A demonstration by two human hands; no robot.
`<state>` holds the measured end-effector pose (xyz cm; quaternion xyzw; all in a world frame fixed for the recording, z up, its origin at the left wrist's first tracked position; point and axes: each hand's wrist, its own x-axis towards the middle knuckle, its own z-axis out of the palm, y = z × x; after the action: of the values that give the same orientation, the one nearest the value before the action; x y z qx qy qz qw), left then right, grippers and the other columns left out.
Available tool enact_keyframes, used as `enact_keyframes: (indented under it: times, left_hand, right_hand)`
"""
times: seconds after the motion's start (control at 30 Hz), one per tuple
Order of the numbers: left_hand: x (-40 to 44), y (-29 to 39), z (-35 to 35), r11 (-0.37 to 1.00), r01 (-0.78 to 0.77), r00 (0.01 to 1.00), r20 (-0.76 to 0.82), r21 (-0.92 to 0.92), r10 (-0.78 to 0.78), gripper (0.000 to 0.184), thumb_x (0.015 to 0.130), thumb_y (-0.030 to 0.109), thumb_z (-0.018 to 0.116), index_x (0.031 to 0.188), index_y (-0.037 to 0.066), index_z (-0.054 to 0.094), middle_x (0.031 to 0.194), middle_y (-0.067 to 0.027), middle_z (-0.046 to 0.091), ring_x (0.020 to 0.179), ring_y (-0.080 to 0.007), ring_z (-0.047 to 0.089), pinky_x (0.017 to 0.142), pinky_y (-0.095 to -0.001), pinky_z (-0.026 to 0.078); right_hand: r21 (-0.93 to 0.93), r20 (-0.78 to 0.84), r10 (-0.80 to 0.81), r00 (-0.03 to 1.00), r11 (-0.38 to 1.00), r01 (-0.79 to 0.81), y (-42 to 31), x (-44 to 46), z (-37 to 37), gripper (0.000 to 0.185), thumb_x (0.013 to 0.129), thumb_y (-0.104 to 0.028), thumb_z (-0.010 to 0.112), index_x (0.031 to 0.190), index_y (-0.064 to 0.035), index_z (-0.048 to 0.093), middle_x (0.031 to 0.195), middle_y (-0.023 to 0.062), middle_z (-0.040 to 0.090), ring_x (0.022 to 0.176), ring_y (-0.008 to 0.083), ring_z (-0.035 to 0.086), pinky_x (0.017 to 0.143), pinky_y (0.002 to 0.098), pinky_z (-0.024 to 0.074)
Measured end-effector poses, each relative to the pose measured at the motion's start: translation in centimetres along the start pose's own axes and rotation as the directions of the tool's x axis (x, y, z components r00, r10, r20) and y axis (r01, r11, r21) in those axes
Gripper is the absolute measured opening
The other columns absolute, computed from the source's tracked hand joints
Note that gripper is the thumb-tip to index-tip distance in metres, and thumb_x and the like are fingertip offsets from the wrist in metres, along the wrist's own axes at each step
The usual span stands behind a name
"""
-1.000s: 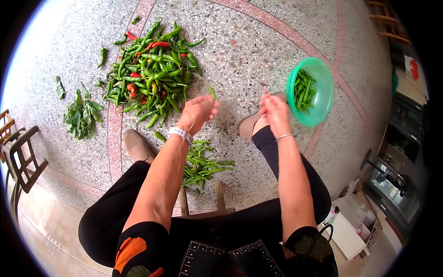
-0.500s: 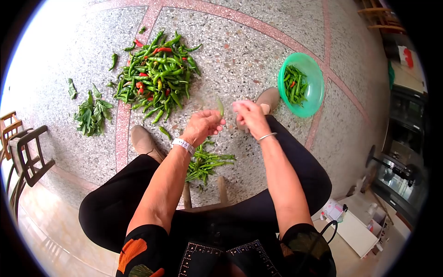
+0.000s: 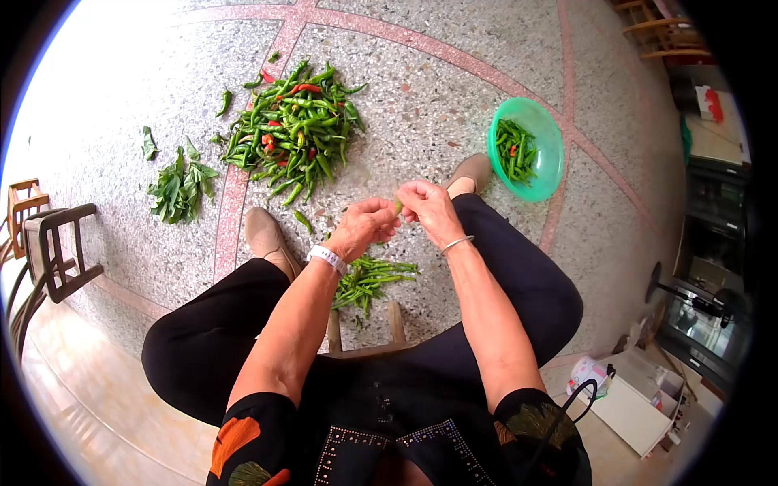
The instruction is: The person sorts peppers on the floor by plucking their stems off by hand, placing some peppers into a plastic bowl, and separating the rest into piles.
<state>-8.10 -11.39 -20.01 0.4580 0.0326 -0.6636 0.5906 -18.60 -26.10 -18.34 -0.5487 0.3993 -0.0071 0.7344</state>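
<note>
My left hand [image 3: 362,226] is closed on a small green pepper [image 3: 398,206], mostly hidden by the fingers. My right hand [image 3: 428,209] pinches at the pepper's upper end, its fingertips close beside the left ones. Beyond the left hand lies a big heap of green and some red peppers [image 3: 296,130] on the speckled floor. Below both hands is a smaller pile of thin green pieces [image 3: 373,279]. A green plastic bowl [image 3: 550,154] at the right holds green peppers with a little red among them.
Green leaves [image 3: 180,190] lie on the floor left of the heap. A wooden chair [image 3: 61,251] stands at the far left. My shoes [image 3: 266,235] rest on the floor either side of the hands. A white drawer box [image 3: 640,413] is at the lower right.
My right hand has moved left from beside the bowl to meet the left hand at the pepper. The view has shifted, so the heap appears further right.
</note>
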Motion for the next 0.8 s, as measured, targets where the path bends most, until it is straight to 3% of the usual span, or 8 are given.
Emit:
enact_keyframes:
  times: [0.33, 0.43, 0.53, 0.8]
  left_hand:
    - [-0.4, -0.9, 0.4, 0.998, -0.066, 0.998, 0.018, 0.000, 0.066, 0.014, 0.094, 0.020, 0.065, 0.098, 0.007, 0.063, 0.081, 0.0014, 0.062, 0.070, -0.0078, 0.057, 0.066, -0.0240, 0.049]
    - [-0.4, -1.2, 0.4, 0.996, -0.087, 0.996, 0.026, 0.037, 0.086, 0.017, 0.093, 0.021, 0.066, 0.100, 0.006, 0.063, 0.079, 0.0015, 0.061, 0.067, -0.0076, 0.055, 0.064, -0.0234, 0.048]
    - [-0.4, -1.2, 0.3, 0.988, -0.110, 0.994, 0.014, 0.112, 0.109, 0.024, 0.090, 0.022, 0.068, 0.103, 0.003, 0.064, 0.079, -0.0004, 0.062, 0.067, -0.0089, 0.055, 0.064, -0.0239, 0.049]
    - [-0.6, -1.6, 0.5, 0.980, -0.126, 0.991, -0.012, 0.157, 0.130, 0.033, 0.090, 0.022, 0.069, 0.109, -0.005, 0.066, 0.087, -0.0074, 0.068, 0.075, -0.0134, 0.063, 0.071, -0.0269, 0.054]
  right_hand:
    - [0.127, -0.005, 0.019, 1.000, 0.992, -0.018, -0.4, -2.4, 0.2, 0.018, 0.092, -0.019, 0.068, 0.099, -0.0024, 0.064, 0.078, 0.0014, 0.062, 0.067, 0.0081, 0.057, 0.060, 0.0238, 0.0481]
    - [-0.033, -0.077, -0.054, 0.996, 0.998, 0.052, -0.3, -2.7, 0.7, 0.019, 0.093, -0.019, 0.065, 0.099, -0.0010, 0.065, 0.083, 0.0030, 0.066, 0.069, 0.0078, 0.061, 0.057, 0.0232, 0.0511]
    - [-0.152, -0.042, -0.170, 0.985, 0.975, 0.162, 0.6, -2.6, 0.1, 0.019, 0.092, -0.019, 0.065, 0.097, -0.0005, 0.066, 0.079, 0.0034, 0.066, 0.066, 0.0085, 0.061, 0.056, 0.0240, 0.0508]
    - [-0.271, -0.144, -0.146, 0.979, 0.957, 0.103, 0.8, -2.9, 0.2, 0.021, 0.090, -0.019, 0.067, 0.088, 0.0016, 0.068, 0.063, 0.0043, 0.064, 0.053, 0.0085, 0.058, 0.049, 0.0246, 0.0485]
